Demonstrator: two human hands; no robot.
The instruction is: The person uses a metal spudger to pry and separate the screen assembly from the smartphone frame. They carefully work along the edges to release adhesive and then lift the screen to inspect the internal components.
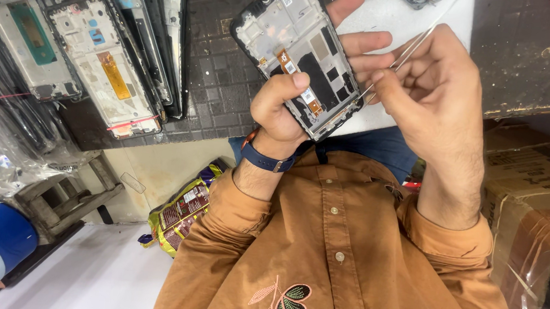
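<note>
the left hand (285, 103) is clamped around one phone frame (298, 53), thumb pressed on its open inner side, fingers behind it. the frame's long axis runs diagonal, from upper left down to lower right, above the white sheet (394, 17) on the dark mat (218, 86). the right hand (431, 94) pinches one pair of tweezers (411, 48), tip at the frame's lower right edge. about four more frames (104, 65) lie in a row on the left. one box (530, 198) stands right.
</note>
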